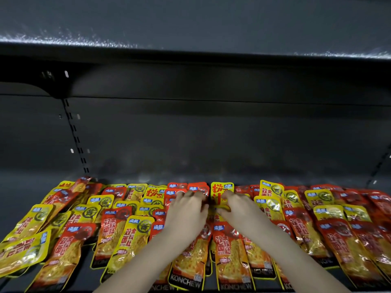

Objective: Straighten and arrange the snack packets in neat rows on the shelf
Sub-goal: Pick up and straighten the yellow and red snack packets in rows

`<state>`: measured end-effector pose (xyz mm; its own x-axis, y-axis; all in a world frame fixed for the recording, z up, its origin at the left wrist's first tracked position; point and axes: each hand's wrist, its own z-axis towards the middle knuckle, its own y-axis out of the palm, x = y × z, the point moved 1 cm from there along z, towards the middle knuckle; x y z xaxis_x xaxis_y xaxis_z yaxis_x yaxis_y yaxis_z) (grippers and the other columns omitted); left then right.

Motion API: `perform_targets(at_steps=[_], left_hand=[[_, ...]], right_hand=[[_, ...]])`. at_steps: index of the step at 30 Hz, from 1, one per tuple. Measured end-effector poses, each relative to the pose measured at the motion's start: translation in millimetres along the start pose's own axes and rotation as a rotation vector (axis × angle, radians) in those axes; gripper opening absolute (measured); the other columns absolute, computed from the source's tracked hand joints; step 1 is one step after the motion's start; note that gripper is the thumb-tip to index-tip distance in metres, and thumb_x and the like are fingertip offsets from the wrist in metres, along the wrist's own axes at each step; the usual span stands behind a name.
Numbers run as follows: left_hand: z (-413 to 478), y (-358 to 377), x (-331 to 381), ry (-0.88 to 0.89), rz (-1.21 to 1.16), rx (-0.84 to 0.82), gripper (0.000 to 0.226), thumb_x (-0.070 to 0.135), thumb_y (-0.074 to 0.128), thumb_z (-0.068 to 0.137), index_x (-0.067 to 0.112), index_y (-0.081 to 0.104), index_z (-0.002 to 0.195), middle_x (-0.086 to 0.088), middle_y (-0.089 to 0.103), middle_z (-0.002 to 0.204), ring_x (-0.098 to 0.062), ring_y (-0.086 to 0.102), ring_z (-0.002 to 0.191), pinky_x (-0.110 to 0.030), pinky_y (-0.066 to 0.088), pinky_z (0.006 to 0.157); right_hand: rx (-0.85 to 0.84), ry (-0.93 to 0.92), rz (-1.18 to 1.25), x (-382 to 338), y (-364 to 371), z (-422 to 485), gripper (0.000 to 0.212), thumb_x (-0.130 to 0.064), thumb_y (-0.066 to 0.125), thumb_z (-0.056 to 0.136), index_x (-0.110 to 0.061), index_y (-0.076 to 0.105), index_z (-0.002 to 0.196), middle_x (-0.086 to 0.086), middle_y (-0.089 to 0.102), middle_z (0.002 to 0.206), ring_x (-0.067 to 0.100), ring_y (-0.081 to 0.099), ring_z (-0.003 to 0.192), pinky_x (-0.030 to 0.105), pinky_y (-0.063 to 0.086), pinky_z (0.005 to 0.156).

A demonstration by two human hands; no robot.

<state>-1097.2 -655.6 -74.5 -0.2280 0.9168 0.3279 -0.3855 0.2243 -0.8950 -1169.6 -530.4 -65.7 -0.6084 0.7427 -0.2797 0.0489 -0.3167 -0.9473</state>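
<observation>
A person's left hand (pixel 187 210) rests with bent fingers on a red packet (pixel 198 189) at the far middle of the dark shelf (pixel 148 174); whether it grips cannot be told. Just beside it, the right hand (pixel 240 208) pinches a yellow packet (pixel 220 190). Around them, red and yellow snack packets (pixel 118 235) overlap in loose rows from left to right.

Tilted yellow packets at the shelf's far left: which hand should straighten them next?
Left, probably. The left hand is nearer the tilted packets; the right hand would have to cross the left forearm.
</observation>
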Motion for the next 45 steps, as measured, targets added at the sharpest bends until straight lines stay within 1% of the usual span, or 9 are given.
perform_targets(at_steps=[6, 14, 19, 23, 25, 28, 32, 36, 45], left_hand=[[13, 21, 14, -0.078, 0.132, -0.107, 0.034, 0.013, 0.043, 0.091, 0.011, 0.050, 0.124, -0.012, 0.056, 0.127, -0.034, 0.045, 0.121, -0.043, 0.037, 0.099], [24, 21, 15, -0.032, -0.194, 0.029, 0.041, -0.007, 0.043, 0.079, 0.012, 0.058, 0.113, -0.011, 0.057, 0.113, -0.035, 0.059, 0.102, -0.043, 0.049, 0.083], [33, 13, 19, 0.044, -0.354, 0.172, 0.031, -0.007, 0.047, 0.085, 0.010, 0.067, 0.101, -0.006, 0.054, 0.105, -0.026, 0.062, 0.091, -0.035, 0.050, 0.084], [37, 5, 20, 0.080, -0.434, 0.237, 0.025, -0.001, 0.047, 0.090, 0.010, 0.066, 0.101, -0.005, 0.053, 0.105, -0.021, 0.060, 0.090, -0.025, 0.048, 0.081], [37, 1, 19, 0.087, -0.486, 0.252, 0.027, -0.001, 0.045, 0.091, 0.011, 0.064, 0.106, -0.005, 0.053, 0.109, -0.019, 0.059, 0.095, -0.018, 0.045, 0.083], [35, -7, 14, 0.138, -0.528, 0.249, 0.029, 0.004, 0.047, 0.092, 0.014, 0.058, 0.116, -0.005, 0.052, 0.116, -0.020, 0.058, 0.101, -0.028, 0.048, 0.091], [23, -21, -12, 0.146, -0.406, 0.272, 0.030, 0.010, 0.050, 0.091, 0.019, 0.055, 0.119, -0.002, 0.053, 0.116, -0.020, 0.059, 0.102, -0.038, 0.049, 0.087], [6, -41, -60, 0.014, -0.271, 0.338, 0.026, 0.009, 0.050, 0.089, 0.021, 0.059, 0.111, 0.001, 0.058, 0.108, -0.019, 0.059, 0.100, -0.035, 0.049, 0.083], [-38, -80, -154, -0.334, 0.022, 0.341, 0.021, 0.024, 0.048, 0.095, 0.020, 0.057, 0.113, -0.005, 0.061, 0.110, -0.031, 0.059, 0.100, -0.034, 0.042, 0.069]], right_hand=[[-0.097, -0.001, -0.014, -2, 14, 17, 0.037, -0.021, 0.057, 0.088, -0.014, 0.050, 0.124, 0.009, 0.054, 0.120, 0.029, 0.049, 0.119, 0.034, 0.041, 0.095], [-0.014, 0.074, 0.027, 2, 16, 22, 0.051, -0.027, 0.059, 0.087, -0.017, 0.044, 0.135, 0.012, 0.048, 0.129, 0.032, 0.042, 0.125, 0.035, 0.036, 0.102], [0.111, 0.103, 0.260, 4, 7, 19, 0.048, -0.029, 0.058, 0.090, -0.008, 0.043, 0.130, 0.016, 0.059, 0.119, 0.032, 0.056, 0.110, 0.032, 0.043, 0.080], [0.175, 0.077, 0.391, 4, -4, 22, 0.026, -0.026, 0.060, 0.090, -0.013, 0.053, 0.112, -0.008, 0.058, 0.080, 0.016, 0.058, 0.075, 0.022, 0.039, 0.057], [0.250, 0.071, 0.457, 3, -9, 23, 0.020, -0.021, 0.063, 0.089, -0.014, 0.053, 0.106, -0.011, 0.052, 0.079, 0.017, 0.055, 0.080, 0.012, 0.034, 0.056], [0.378, 0.070, 0.550, -1, -15, 25, 0.024, -0.017, 0.063, 0.089, -0.011, 0.054, 0.110, -0.002, 0.054, 0.089, 0.015, 0.051, 0.082, 0.024, 0.035, 0.064], [0.556, 0.051, 0.647, -10, -29, 28, 0.025, -0.022, 0.063, 0.088, -0.011, 0.054, 0.108, 0.002, 0.058, 0.091, 0.019, 0.055, 0.076, 0.027, 0.036, 0.070], [0.611, -0.007, 0.755, -30, -38, 32, 0.021, -0.024, 0.065, 0.087, -0.016, 0.050, 0.100, 0.003, 0.058, 0.083, 0.016, 0.055, 0.065, 0.025, 0.038, 0.056], [0.401, -0.126, 0.884, -112, 8, 47, 0.023, -0.022, 0.068, 0.084, -0.024, 0.053, 0.101, 0.003, 0.065, 0.092, 0.022, 0.063, 0.085, 0.041, 0.051, 0.078]])
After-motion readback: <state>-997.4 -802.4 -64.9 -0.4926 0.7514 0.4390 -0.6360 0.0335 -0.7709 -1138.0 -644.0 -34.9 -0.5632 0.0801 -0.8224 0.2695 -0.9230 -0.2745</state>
